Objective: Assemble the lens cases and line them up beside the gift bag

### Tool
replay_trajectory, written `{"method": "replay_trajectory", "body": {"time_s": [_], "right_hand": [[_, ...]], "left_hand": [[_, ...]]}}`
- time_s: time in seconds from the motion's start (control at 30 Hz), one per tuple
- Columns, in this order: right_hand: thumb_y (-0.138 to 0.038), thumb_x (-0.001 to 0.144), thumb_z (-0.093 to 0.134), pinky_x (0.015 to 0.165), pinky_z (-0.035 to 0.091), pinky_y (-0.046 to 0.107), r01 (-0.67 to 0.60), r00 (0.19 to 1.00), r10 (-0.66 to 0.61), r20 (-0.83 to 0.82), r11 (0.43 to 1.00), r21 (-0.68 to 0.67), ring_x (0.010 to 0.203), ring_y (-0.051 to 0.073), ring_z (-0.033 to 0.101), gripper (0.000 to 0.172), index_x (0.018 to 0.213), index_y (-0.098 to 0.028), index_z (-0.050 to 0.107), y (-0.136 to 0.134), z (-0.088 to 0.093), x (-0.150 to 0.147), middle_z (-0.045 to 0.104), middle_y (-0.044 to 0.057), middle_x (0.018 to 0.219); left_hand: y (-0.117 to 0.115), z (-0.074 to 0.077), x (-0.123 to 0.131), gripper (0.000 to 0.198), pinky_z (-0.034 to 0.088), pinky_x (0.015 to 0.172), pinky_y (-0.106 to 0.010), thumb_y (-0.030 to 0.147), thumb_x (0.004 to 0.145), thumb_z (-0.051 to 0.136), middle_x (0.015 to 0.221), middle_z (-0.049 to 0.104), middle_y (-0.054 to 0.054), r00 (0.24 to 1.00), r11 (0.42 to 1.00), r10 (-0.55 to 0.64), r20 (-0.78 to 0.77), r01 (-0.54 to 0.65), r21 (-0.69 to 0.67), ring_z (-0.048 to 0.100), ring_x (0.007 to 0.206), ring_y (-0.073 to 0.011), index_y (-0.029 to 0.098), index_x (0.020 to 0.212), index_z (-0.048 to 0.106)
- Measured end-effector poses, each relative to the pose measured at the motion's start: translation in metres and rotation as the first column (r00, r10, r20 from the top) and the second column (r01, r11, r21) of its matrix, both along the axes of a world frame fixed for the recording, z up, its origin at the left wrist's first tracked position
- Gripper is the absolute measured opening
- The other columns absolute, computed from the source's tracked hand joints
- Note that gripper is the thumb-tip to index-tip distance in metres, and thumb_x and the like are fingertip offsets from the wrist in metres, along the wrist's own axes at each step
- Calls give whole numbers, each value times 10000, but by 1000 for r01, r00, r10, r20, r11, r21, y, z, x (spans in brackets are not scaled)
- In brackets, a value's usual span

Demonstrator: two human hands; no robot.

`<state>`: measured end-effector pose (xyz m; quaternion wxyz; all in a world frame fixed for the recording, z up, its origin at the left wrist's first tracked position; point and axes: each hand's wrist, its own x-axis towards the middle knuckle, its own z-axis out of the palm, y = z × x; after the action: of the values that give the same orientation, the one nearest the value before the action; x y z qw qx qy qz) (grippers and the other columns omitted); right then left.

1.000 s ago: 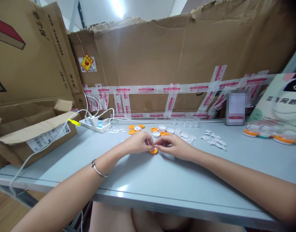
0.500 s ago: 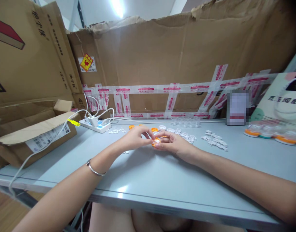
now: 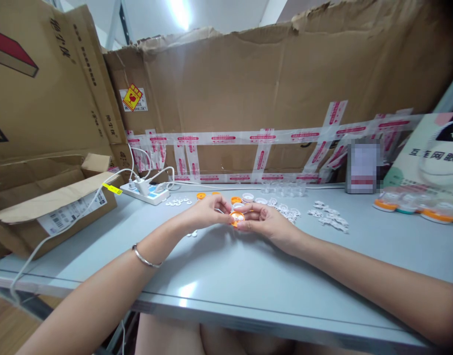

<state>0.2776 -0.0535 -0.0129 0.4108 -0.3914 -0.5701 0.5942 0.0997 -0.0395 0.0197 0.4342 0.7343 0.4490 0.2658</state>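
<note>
Grasping one orange cap [image 3: 237, 219] between them, both hands meet above the middle of the desk [image 3: 226, 281], nearer its back edge than the left or right corners at the front. The left hand [image 3: 213, 212] pinches the cap's left side with thumb and fingers; the right hand [image 3: 263, 220] grips its right side, fingers curled. The cap is tilted with its open face toward the viewer, and small white pieces show inside it; their exact seating is too small to tell. A silver bracelet [image 3: 147, 256] circles the left wrist.

Beyond the hands, toward the back edge, lie loose orange caps [image 3: 236, 200] and white caps [image 3: 247, 198], partly hidden by the fingers. White discs [image 3: 177, 201] are scattered to the left of these, with a few more just beside the left forearm. White openwork pieces [image 3: 328, 216] lie in two groups on the right half. Clear cups [image 3: 283, 188] stand along the back edge. Near the right edge sit clear-topped containers [image 3: 437, 213] with orange and green bases. A power strip [image 3: 147, 192] and an open carton [image 3: 56, 197] occupy the back left corner.
</note>
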Motion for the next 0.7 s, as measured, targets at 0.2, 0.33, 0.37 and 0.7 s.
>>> {"method": "replay_trajectory", "body": {"time_s": [0.2,0.33,0.37,0.7], "right_hand": [[-250,512,777,856,476,372,-11,1000,11,19,999,32,802,168,659,466,925,-161,581,0,-2,1,697,26,801],[-276,528,771,855,478,376,-40,998,36,52,995,94,829,174,651,492,967,-167,577,-1,-2,1,690,24,815],[-283,535,768,854,478,378,-37,997,31,64,995,96,826,176,651,492,973,-168,578,-1,-1,1,690,25,818],[-300,573,766,722,519,316,170,985,-172,33,984,45,747,177,660,470,990,-173,589,15,8,27,703,66,884]], "left_hand": [[-1,1,3,221,434,674,-257,91,626,665,680,569,8,988,979,69,137,-41,-198,556,633,-77,132,758,494],[3,1,-2,258,444,676,-261,136,609,703,682,578,9,979,974,3,203,43,-224,563,625,-77,130,779,509],[4,1,-4,267,446,679,-261,152,609,710,693,582,7,981,974,-8,196,52,-222,567,631,-78,130,788,513],[23,-1,-3,234,461,739,-276,322,767,520,918,643,-67,973,941,176,-146,-123,315,588,828,-158,136,892,588]]}}
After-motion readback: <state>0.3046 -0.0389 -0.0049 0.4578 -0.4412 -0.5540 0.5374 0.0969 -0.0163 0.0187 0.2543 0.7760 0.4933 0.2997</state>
